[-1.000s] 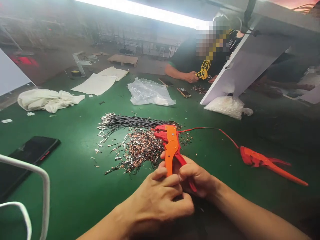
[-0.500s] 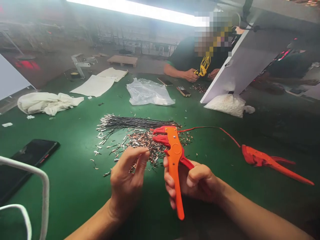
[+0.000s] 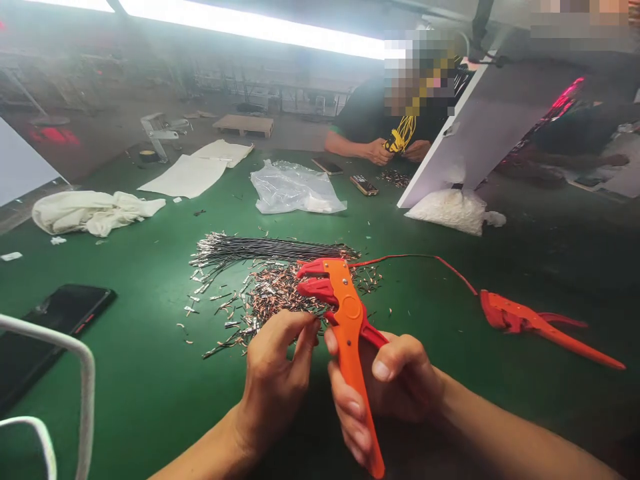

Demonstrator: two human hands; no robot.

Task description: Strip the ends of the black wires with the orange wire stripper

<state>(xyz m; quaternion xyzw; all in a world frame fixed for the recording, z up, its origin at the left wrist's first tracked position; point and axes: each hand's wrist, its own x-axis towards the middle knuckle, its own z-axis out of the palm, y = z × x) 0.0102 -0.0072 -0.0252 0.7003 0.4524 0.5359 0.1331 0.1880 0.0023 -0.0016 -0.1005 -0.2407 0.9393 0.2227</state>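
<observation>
My right hand point(image 3: 400, 373) is wrapped round an orange and red wire stripper point(image 3: 350, 320), held upright with its red jaws apart and pointing left. Close to the tool's left side, my left hand point(image 3: 280, 367) is closed, thumb and forefinger pinched together. What lies in that pinch, if anything, is too small to make out. Beyond both hands lies a heap of short copper and black wire scraps point(image 3: 280, 290). Behind the heap, a bundle of black wires point(image 3: 265, 248) with silvery ends stretches sideways on the green table point(image 3: 165, 400).
A second wire stripper point(image 3: 545, 327) lies at right, with a red cord point(image 3: 425, 256) running toward it. A phone point(image 3: 55, 327) and white metal tubing point(image 3: 83, 387) are at left. A plastic bag point(image 3: 295, 187), cloth point(image 3: 97, 210) and white sack point(image 3: 450, 210) lie farther back. A co-worker's hands point(image 3: 377, 152) hold a yellow tool.
My left hand has moved right, its pinched fingertips now close beside the wire stripper. My right hand's fingers have shifted and loosened slightly on the handle, which tilts a little more.
</observation>
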